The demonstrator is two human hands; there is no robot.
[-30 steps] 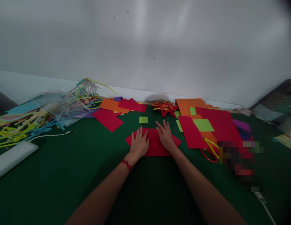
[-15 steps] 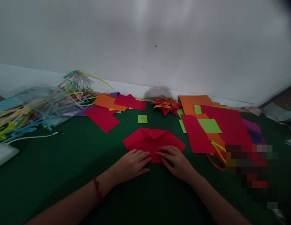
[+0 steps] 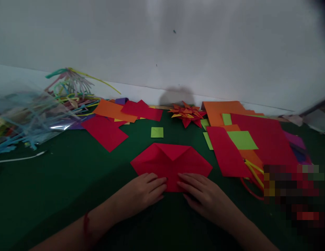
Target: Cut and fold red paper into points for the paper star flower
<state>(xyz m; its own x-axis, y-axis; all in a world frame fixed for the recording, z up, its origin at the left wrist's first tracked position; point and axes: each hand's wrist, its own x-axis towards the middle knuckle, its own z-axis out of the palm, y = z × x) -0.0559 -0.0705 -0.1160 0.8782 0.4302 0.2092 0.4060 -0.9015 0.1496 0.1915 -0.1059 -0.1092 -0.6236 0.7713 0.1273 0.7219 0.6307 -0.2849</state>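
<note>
Resting on the near part of the folded red paper [image 3: 175, 162], the left hand [image 3: 149, 190] and right hand [image 3: 201, 191] cover its lower corners; whether either pinches it, I cannot tell. Its far side shows a triangular flap pointing inward. It lies mid-tabletop [image 3: 73, 177], a green square [image 3: 157, 132] beyond, a spiky paper star [image 3: 187, 114] near the far edge, scissors [image 3: 253, 172] to the right.

A thin dark-red bracelet [image 3: 86, 225] is worn around the left wrist, with a small knot or uneven bump seen along its band. Both forearms are left bare, and the right wrist is unadorned.
</note>
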